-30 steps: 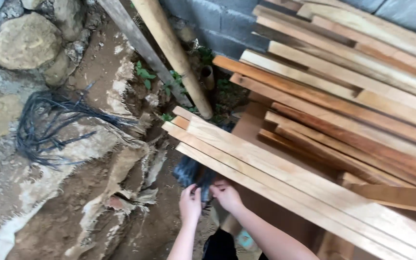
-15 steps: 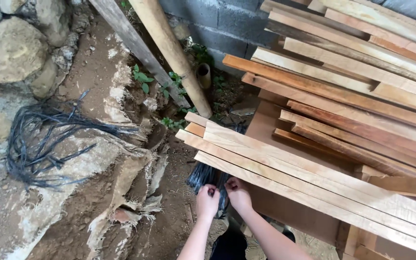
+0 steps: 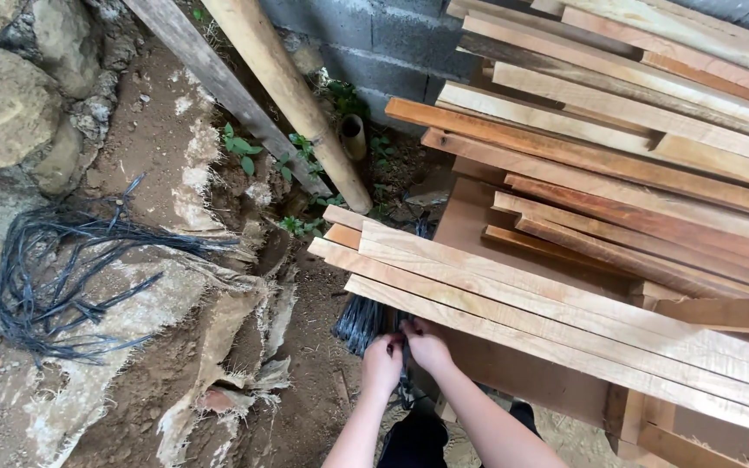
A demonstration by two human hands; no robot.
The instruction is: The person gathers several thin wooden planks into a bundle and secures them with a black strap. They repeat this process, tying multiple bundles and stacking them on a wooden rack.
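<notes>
My left hand (image 3: 382, 363) and my right hand (image 3: 427, 345) meet just under the near end of a stack of light wooden planks (image 3: 565, 303). Both pinch a bundle of thin black strands (image 3: 359, 322) that hangs below the plank ends. The fingers are closed on the strands between the two hands. Part of the bundle is hidden under the planks.
A larger pile of reddish and pale boards (image 3: 635, 147) fills the upper right. A round pole (image 3: 292, 95) and a grey beam (image 3: 218, 87) lean against a block wall (image 3: 392, 35). Loose black strands (image 3: 62, 269) lie on dirt and torn sacking at left, beside rocks (image 3: 2, 104).
The view has shifted a little, so the planks and hands sit further right and lower. My hands stay together on the black strands.
</notes>
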